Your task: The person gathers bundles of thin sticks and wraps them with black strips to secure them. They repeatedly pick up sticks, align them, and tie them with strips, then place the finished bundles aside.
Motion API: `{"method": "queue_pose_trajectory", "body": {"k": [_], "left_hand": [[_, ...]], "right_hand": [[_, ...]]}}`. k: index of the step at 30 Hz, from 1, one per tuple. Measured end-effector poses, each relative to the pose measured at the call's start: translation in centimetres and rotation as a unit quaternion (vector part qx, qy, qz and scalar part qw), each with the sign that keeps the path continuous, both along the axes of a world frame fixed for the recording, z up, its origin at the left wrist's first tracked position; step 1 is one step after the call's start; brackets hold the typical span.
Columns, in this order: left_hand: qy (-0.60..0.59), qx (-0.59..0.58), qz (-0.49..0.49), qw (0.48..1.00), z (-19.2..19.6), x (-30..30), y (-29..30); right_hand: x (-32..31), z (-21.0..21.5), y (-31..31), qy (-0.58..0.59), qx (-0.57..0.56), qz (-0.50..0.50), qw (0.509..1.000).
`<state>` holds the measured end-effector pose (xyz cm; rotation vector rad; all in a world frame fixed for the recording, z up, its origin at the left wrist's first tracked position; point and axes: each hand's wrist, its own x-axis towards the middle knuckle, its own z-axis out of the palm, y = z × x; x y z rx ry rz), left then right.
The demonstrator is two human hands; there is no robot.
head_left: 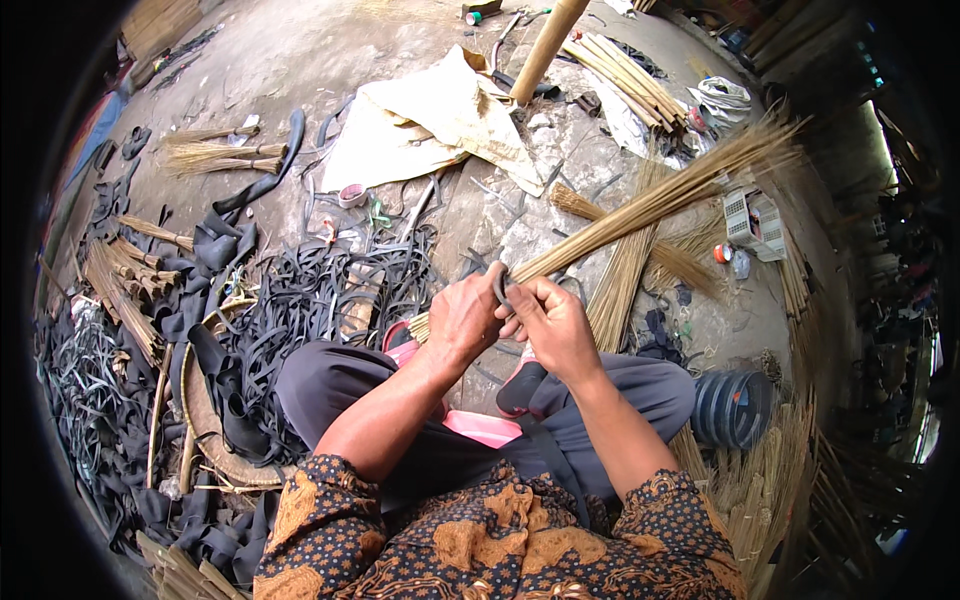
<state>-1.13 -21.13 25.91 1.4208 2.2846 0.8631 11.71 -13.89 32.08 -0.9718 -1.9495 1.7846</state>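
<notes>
A long bundle of thin straw-coloured sticks [640, 207] slants up to the right in front of me, its loose tips fanning out at the far end. My left hand [465, 312] is closed around its lower part, and the short butt ends stick out below that hand. A dark rubber strip [501, 287] loops at the bundle beside my left fingers. My right hand [552, 325] pinches the strip between thumb and fingers, close against my left hand. Whether the strip goes fully round the sticks is hidden by my hands.
Tangled black rubber strips [330, 300] cover the floor at left, with stick bundles [125, 290] among them. A cream sack [430, 120] lies ahead, near a wooden pole [548, 48]. At right are a white plastic basket [755, 222], a dark ribbed container [733, 408] and more sticks [745, 490].
</notes>
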Motion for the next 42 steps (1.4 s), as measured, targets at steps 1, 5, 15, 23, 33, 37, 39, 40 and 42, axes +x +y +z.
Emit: {"method": "queue_pose_trajectory", "body": {"k": [1, 5, 15, 23, 33, 37, 39, 40, 42], "left_hand": [[0.003, 0.002, 0.009, 1.000, 0.1, -0.1, 0.1], [-0.017, -0.036, 0.036, 0.999, 0.8, -0.6, 0.6], [-0.470, -0.042, -0.259, 0.843, 6.6, -0.6, -1.1], [-0.309, 0.026, -0.248, 0.918, 5.0, -0.1, -0.5], [-0.030, -0.096, -0.072, 0.992, -0.2, 1.7, -0.2], [-0.018, -0.039, -0.038, 0.998, -1.6, 0.9, -0.2], [0.001, -0.026, -0.014, 1.000, -2.1, 0.5, 0.1], [0.009, -0.021, -0.004, 1.000, -2.3, 0.4, 0.3], [0.000, -0.021, 0.013, 1.000, -2.5, 0.3, 0.5]], "right_hand": [[0.2, -0.2, -0.7, 0.031, -0.036, -0.022, 0.999], [3.5, -1.3, -0.5, -0.096, -0.009, 0.063, 0.993], [8.2, -2.0, 3.9, -0.070, 0.236, 0.113, 0.962], [5.9, 2.5, 5.9, -0.191, 0.392, 0.219, 0.873], [-0.3, 0.2, 2.8, -0.068, -0.061, 0.074, 0.993], [0.8, -2.1, 1.8, -0.023, -0.087, 0.017, 0.996], [1.7, -3.0, 0.7, 0.065, -0.070, 0.016, 0.995], [2.3, -2.9, 0.8, 0.031, -0.102, 0.006, 0.994], [3.0, -3.1, 0.5, 0.019, -0.125, 0.021, 0.992]]}}
